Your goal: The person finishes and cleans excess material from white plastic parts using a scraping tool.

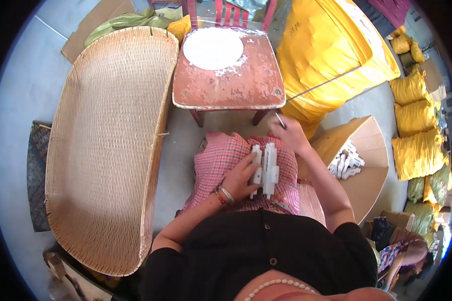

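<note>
Here, in the head view, your left hand (238,178) lies on a row of white plastic pieces (266,169) lined up on the pink checked cloth (218,160) over your lap; the fingers curl over the left end of the row and grasp it, pressing it against the cloth. Your right hand (289,133) reaches past your knee toward the worn red chair (228,75), its fingers pinched around a thin dark stick (280,120) that could be a pen or a small tool; which one it is cannot be told.

As for progress, you look to be in the middle of it. A few pieces stand side by side in the row, so that much seems arranged. To your right, the open cardboard box (371,150) holds a loose heap of more white pieces (346,163), which suggests plenty is left to handle. The big woven tray (105,145) on your left carries no white pieces, and the white round disc (213,47) sits on the chair seat, apart from both hands. Yellow sacks (412,120) are stacked further right.
</note>
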The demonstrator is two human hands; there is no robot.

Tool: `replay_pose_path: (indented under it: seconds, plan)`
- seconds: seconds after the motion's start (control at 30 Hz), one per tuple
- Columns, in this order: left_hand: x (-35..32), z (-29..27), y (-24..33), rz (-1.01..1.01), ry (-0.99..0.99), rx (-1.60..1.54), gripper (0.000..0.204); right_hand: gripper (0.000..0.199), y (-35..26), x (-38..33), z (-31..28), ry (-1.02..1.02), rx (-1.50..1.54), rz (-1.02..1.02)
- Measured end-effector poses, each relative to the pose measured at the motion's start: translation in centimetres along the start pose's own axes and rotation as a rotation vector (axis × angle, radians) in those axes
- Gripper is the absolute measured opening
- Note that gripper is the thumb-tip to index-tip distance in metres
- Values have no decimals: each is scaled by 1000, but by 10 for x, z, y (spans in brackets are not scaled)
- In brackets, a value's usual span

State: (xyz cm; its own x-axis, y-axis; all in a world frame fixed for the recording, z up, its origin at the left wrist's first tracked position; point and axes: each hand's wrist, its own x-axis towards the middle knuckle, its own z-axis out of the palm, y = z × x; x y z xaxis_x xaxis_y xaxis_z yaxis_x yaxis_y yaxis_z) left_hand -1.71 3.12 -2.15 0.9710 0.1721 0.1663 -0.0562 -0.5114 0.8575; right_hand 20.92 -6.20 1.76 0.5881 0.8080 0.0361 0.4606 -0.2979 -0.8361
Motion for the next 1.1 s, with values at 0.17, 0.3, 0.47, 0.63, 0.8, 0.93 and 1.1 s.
replay_pose_path:
  seconds: [0.17,0.3,0.47,0.63,0.8,0.93,1.1]
  plan:
    - [0,4,-8,35,-41,-65,58,32,48,160,60,218,-298,-51]
    - [-1,1,-13,54,-29,-70,59,28,67,215,93,231,-490,92]
    - [5,-1,-15,73,-94,-121,62,30,123,216,63,190,-959,-201]
    - [-2,-11,-5,90,-19,-108,69,20,45,92,25,217,-449,87]
    - [5,-18,15,188,31,14,66,16,-16,-58,-16,210,375,475]
    - [6,1,28,160,74,-17,65,14,-49,-138,-8,107,812,535]
    - [18,19,7,161,44,-135,56,13,-44,-150,4,-76,1150,604]
